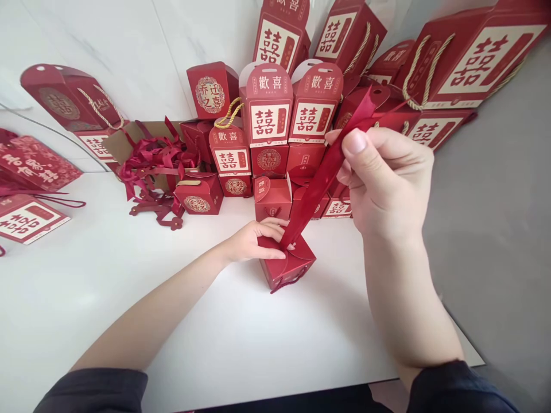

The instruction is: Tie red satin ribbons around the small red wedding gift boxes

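Red and cream fill the far left, well beyond the left hand: a patterned packet (41,163) and, nearer the person, a box with a white label (30,221). Farther back, a box with a twisted rope handle (71,97) stands on another. Next comes a tan cardboard carton (116,150), heaped with crimson ribbons (150,155), some spilling over its near side; just beside them, back and left of the left hand, sits a small box with a gold emblem (198,194). The left hand (256,240) rests on the lid of a small red box (290,267), thumb and fingers parted around the foot of a wide red ribbon; whether they grip it I cannot tell. That box stands on the white table (215,338) under the left hand, lower than the right and to its left, a dark red cord (288,281) on its near side. Behind both hands rise stacked boxes (269,123) with double-happiness labels. The red ribbon (316,178) slants up from the lid to the right hand (383,178), pinched between thumb and fingers. Beyond and right of that hand, a large box (486,51) sits atop another.
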A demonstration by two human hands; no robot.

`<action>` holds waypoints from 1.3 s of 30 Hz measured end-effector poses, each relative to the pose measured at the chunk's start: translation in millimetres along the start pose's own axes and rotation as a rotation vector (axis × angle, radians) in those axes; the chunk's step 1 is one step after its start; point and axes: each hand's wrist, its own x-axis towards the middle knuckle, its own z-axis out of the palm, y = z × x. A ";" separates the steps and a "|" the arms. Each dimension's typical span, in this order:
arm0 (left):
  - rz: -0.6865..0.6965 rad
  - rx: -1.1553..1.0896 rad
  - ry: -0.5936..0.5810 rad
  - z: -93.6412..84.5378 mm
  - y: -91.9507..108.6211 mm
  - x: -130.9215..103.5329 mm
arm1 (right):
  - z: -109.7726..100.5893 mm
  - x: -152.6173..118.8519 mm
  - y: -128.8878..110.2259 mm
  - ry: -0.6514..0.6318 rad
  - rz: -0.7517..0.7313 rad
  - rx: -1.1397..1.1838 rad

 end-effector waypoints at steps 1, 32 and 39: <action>0.001 -0.026 0.012 2.4 -2.0 1.0 | 0.0 0.2 -0.4 0.006 -0.003 0.010; -0.012 -0.011 0.070 18.9 -4.8 7.4 | -4.3 -26.8 51.3 -0.518 0.377 -0.357; -0.008 -0.010 0.055 17.4 -6.5 8.8 | -37.8 -76.5 51.5 -0.699 0.412 -0.364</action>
